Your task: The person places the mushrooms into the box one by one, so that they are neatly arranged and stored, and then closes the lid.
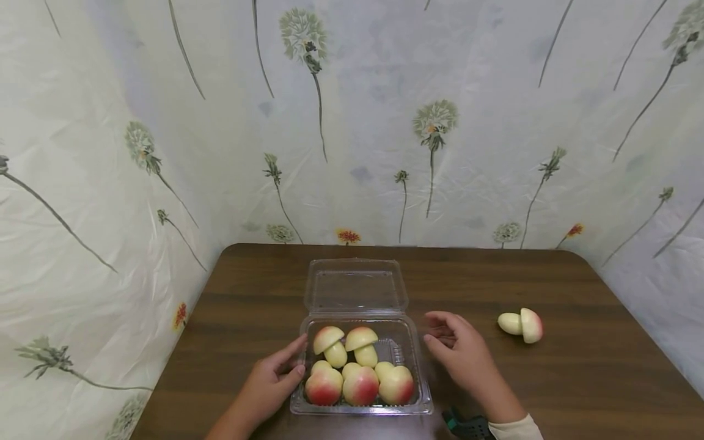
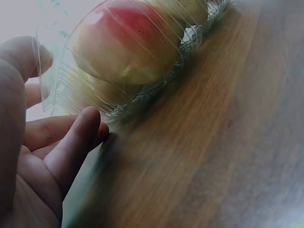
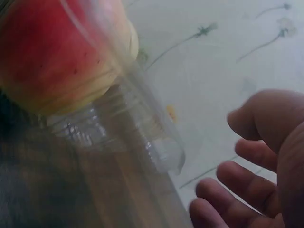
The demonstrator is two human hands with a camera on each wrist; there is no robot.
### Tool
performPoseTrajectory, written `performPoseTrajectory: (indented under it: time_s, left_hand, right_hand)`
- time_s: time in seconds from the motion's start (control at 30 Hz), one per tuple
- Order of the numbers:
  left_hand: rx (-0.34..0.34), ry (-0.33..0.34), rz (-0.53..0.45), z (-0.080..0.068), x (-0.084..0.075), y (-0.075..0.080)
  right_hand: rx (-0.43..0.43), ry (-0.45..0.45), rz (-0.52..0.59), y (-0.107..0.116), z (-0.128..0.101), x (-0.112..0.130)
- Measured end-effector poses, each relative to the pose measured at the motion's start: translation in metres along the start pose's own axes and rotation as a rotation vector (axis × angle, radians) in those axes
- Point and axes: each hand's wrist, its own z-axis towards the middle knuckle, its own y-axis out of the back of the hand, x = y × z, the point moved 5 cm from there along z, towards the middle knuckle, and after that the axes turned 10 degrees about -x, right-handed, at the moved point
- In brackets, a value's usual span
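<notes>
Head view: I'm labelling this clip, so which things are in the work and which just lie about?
In the work:
clear clamshell box
mushroom toys in it
left hand touching the box
right hand beside it

Lying about:
lone mushroom toy
table

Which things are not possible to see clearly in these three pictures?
- Head view: green object beside the right hand, cut by the bottom edge.
- Left wrist view: whether the left hand touches the clear container; blur.
- Right wrist view: table under the container, blurred.

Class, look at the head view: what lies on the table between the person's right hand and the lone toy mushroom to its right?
Nothing: in the head view, only bare brown table separates the right hand from the lone mushroom.
</notes>
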Motion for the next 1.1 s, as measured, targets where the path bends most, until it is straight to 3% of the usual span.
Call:
performPoseTrajectory:
  time_s: [0.2, 0.47, 0.87, 1.1]
  left_hand:
    - [0.001, -0.038, 0.007, 0.0, -0.003, 0.0]
    - [-0.001, -0.022, 0.016, 0.001, -0.002, 0.0]
    - [0.006, -0.039, -0.003, 0.001, 0.0, -0.001]
    - [0.009, 0.004, -0.012, 0.001, 0.002, 0.0]
  right_hand:
    - [-0.087, -0.063, -0.087, 0.01, 0.002, -0.016]
    - [-0.196, -0.21, -0.3, 0.025, -0.001, -0.037]
    - [-0.442, -0.313, -0.32, 0.052, -0.005, -0.056]
    - [-0.547, -0.318, -0.281, 0.061, -0.008, -0.062]
